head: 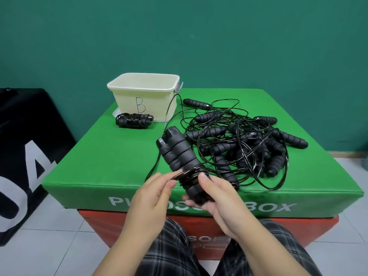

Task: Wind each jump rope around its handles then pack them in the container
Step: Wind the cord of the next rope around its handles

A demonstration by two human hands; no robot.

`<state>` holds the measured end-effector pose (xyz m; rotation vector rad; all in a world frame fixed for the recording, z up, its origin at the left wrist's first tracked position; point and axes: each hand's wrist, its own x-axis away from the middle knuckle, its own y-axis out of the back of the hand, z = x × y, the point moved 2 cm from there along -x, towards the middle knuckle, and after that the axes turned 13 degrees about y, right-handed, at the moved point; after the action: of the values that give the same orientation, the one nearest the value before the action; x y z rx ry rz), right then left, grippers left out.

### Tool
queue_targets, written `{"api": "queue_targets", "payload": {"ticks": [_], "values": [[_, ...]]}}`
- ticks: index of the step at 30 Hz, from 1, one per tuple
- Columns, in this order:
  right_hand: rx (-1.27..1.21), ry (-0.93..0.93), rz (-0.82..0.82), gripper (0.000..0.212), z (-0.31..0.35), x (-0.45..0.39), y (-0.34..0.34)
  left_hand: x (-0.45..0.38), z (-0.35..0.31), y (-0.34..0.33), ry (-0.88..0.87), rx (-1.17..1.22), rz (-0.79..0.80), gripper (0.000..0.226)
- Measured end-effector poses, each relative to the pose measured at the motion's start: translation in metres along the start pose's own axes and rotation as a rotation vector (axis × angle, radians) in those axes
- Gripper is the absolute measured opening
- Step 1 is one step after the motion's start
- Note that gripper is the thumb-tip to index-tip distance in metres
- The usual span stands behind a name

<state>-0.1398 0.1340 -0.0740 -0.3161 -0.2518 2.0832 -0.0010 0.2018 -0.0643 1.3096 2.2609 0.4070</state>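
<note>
1. Holding a pair of black foam handles (177, 154) side by side, the right hand (217, 200) curls its fingers under their near end and rests its thumb on top.
2. The handles point up and away from the person, tilted to the left, above the near part of the green box (95, 160).
3. The left hand (153, 198) pinches the thin black rope (180, 173) between thumb and fingers, just left of the handles.
4. A few loops of rope already go around the near part of the handles, close to the right thumb.
5. From the far tips of the handles, the rope runs away toward the cream tub (143, 96) and down to the box top.
6. The cream tub stands at the far left corner of the green box and has a blue letter B on its front.
7. One wound-up jump rope (134, 120) lies on the box just in front of the tub, touching or almost touching its bottom edge.
8. A big messy pile of jump ropes (245, 142) lies on the right side of the box, with black handles and loose loops all mixed up.
9. The green box sits on a red box (103, 222), and white letters run along its front side.
10. A black bag with white letters (25, 156) stands on the tile floor to the left.
11. Checked trousers (169, 253) show at the bottom.
</note>
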Motion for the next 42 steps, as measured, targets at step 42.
{"api": "queue_targets", "payload": {"ticks": [42], "values": [[0.859, 0.245, 0.168, 0.073, -0.003, 0.003, -0.007, 0.006, 0.021, -0.009, 0.128, 0.079, -0.1, 0.029]]}}
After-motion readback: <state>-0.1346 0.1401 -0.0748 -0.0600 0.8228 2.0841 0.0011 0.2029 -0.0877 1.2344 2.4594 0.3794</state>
